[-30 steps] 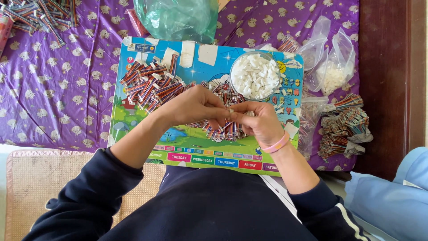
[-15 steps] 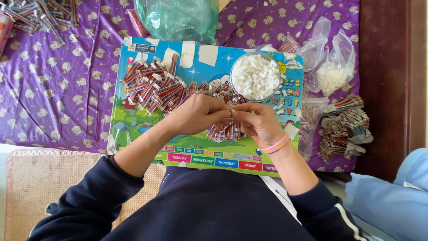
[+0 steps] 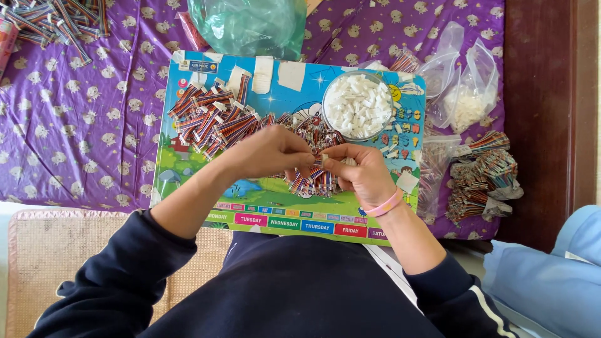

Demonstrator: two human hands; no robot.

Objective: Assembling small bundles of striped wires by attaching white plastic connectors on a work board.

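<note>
Nearest the camera: dark sleeves, both forearms reaching up onto a colourful board (image 3: 188, 188) laid on a purple cloth (image 3: 81, 125). A woven mat (image 3: 44, 263) lay at lower left, under the left elbow.

Left hand (image 3: 269, 153) and right hand (image 3: 360, 172) met at the board's middle, fingertips almost touching. Both were pinched closed on one small wire piece (image 3: 323, 160), held between the two sets of fingertips, with a white tip showing in the gap. The piece sat just above a loose wire heap (image 3: 316, 183) on the board, directly under the hands. Pink band (image 3: 385, 205) on the right wrist.

Beyond the hands, on the board: a pile of finished wire bundles (image 3: 210, 119) at upper left; a round bowl (image 3: 359, 106) of white connectors at upper right, near the right hand but apart from it.

Off the board, right: clear bags (image 3: 466, 87) and more bundles (image 3: 485, 178) on the cloth. Far edge: a green bag (image 3: 250, 25); more wires (image 3: 50, 22) at top left.
</note>
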